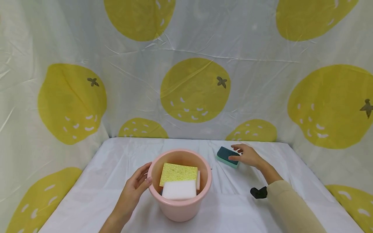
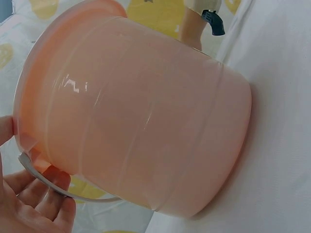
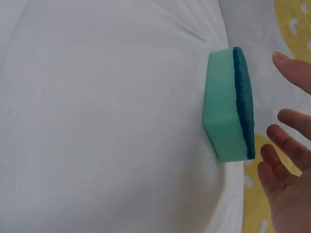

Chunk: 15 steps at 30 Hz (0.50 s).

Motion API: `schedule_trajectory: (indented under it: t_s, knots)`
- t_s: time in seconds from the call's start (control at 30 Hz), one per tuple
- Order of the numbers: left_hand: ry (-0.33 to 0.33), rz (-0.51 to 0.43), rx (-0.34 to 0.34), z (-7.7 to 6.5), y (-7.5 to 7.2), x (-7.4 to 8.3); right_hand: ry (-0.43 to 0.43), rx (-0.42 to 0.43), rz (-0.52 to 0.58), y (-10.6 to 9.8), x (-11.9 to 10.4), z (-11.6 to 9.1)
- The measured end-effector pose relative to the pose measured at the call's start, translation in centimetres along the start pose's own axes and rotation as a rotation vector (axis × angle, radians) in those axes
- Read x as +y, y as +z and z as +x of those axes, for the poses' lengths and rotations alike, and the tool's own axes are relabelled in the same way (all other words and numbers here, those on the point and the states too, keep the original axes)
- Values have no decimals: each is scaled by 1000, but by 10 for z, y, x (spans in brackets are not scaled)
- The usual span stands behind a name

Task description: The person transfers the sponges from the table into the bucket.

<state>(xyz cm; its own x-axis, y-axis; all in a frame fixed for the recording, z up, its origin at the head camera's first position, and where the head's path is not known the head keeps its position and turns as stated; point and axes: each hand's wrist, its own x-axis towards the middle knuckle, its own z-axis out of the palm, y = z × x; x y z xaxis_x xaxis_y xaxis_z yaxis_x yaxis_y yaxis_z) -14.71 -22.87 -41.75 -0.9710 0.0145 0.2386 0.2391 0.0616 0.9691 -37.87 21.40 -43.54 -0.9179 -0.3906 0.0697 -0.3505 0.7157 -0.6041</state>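
A pink bucket [image 1: 179, 207] stands upright on the white cloth, and in it lie a yellow sponge [image 1: 179, 173], a white sponge [image 1: 179, 190] and a pinkish piece [image 1: 198, 180] partly hidden behind them. My left hand [image 1: 134, 185] grips the bucket's left rim, thumb at the top edge and fingers below by the grey handle [image 2: 92, 199]. A green sponge with a dark scouring side [image 1: 227, 154] rests on the cloth to the right of the bucket. Just above it hovers my right hand [image 1: 247, 156], fingers spread and apart from the sponge in the right wrist view.
White cloth [image 1: 233, 210] covers the tabletop. A curtain printed with yellow lemons [image 1: 195, 90] rises behind it and along both sides. A black wrist-worn piece [image 1: 258, 193] sticks out beside the beige right sleeve [image 1: 291, 204].
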Motion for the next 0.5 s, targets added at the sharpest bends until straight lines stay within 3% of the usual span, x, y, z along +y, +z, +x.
schedule_trajectory:
  t_s: [0.5]
  knots:
    - [2, 3, -2, 0, 0, 0, 82, -28, 50, 16, 17, 10]
